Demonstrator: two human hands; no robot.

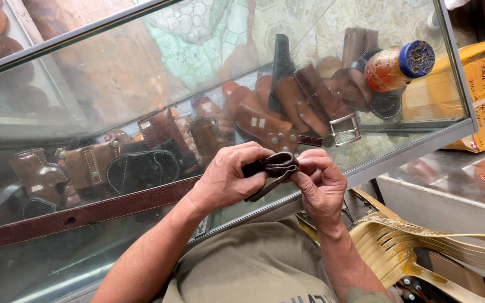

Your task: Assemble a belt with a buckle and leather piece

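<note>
1. Over the glass display counter (141, 67), left hand (228, 179) and right hand (321, 188) meet on the folded end of a brown leather belt (85, 212)
2. Grip: I read both hands as closed on the belt fold (276, 166). Left thumb and fingers pinch its left side, right fingertips clamp its right side. Fold sits between the two hands, held just above the glass, near the counter's front edge
3. Belt axis: long run lies flat on the glass, going from the hands out to the lower-left corner of the view and tilting slightly downward that way. Free end is out of frame. One hole shows midway along the strap
4. Fold points up and slightly right, doubled layers stacked, with a short tail hanging under the left hand
5. Risk, my judgement: stiff leather may spring open if either pinch loosens, since only fingertips hold the fold
6. Risk: the long strap lying on the glass could drag and pull the fold out of line if the hands lift or twist
7. Risk: orange-brown bottle with blue cap (399, 64) lies tilted on the glass to the upper right, well apart from the hands. A sweep of the strap that way could knock it
8. Under the glass: leather holsters (141, 168) and a strap with a metal buckle (344, 129), not touched
9. Yellow plastic chair (422, 247) at lower right, beside the right forearm
</note>
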